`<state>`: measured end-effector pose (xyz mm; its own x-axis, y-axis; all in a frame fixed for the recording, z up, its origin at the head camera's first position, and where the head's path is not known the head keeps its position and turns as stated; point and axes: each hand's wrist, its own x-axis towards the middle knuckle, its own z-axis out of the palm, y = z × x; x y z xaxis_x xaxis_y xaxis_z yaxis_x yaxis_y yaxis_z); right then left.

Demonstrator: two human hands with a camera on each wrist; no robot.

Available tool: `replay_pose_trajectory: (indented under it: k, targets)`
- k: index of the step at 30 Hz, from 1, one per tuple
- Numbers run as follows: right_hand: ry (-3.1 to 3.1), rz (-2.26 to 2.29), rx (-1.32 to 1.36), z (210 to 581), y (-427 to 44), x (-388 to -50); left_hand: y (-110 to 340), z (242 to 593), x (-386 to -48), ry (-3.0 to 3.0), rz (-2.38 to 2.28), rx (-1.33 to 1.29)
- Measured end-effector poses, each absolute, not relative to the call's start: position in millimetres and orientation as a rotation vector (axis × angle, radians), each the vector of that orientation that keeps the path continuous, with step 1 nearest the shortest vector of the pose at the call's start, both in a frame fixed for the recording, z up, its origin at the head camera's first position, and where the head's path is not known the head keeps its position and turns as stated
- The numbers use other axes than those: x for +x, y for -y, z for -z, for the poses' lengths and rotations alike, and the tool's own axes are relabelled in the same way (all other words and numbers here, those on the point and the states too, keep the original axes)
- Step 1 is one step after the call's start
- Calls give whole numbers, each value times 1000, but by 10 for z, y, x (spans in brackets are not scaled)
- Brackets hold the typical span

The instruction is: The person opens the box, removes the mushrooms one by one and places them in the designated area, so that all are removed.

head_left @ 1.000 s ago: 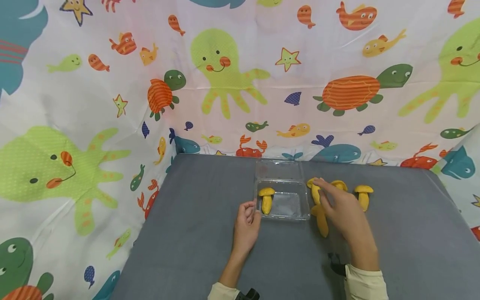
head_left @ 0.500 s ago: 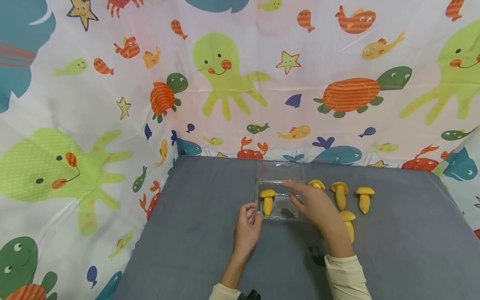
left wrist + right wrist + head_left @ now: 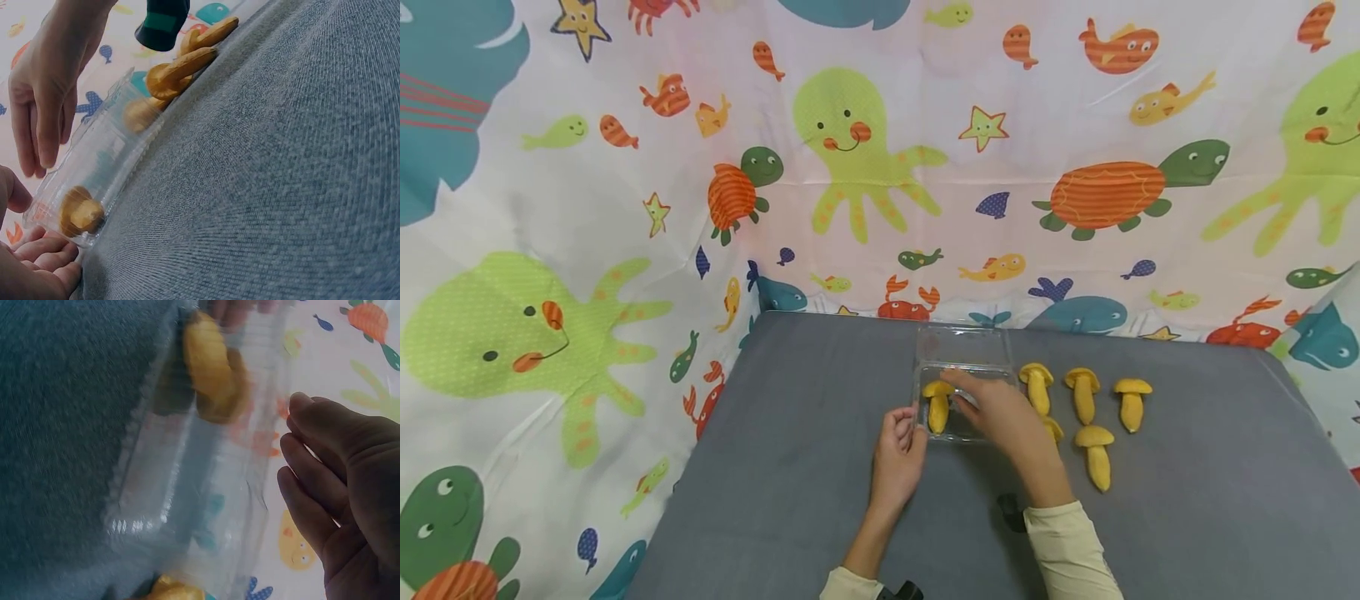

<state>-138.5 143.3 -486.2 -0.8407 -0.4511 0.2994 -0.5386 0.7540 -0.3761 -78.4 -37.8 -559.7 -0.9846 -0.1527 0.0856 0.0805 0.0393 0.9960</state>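
Note:
A clear plastic container point(image 3: 981, 431) lies on the grey table with its lid point(image 3: 966, 343) folded back. One yellow toy mushroom point(image 3: 938, 408) lies in its left part. My left hand point(image 3: 897, 458) grips the container's left edge between thumb and fingers, as the left wrist view also shows. Above the container hovers my right hand point(image 3: 1003, 412), its fingers point(image 3: 312, 481) loosely extended and nothing between them. They point toward the mushroom inside. To the right lie several more toy mushrooms, among them an upper one point(image 3: 1037, 387) and a lower one point(image 3: 1097, 457); my right hand partly hides another point(image 3: 1053, 430).
Grey cloth covers the table point(image 3: 790, 467). A white curtain point(image 3: 865, 208) printed with sea animals hangs behind it and along the left side. Two further toy mushrooms, a middle one point(image 3: 1082, 395) and a rightmost one point(image 3: 1132, 404), lie farther right.
My right hand has moved left from the loose mushrooms to above the container, uncovering mushrooms on the right. My left hand stays at the container's edge.

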Motion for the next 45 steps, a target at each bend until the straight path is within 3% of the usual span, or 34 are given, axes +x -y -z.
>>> replay_pose_trajectory:
  k: [19,45]
  targets:
    - [2804,-573,718,5195,-1237,-1447,349,5656,-753,2155,2033,94]
    - [2721,-672,530,5274,-1216,-1479,362,5638,-796,2142,2026,80]
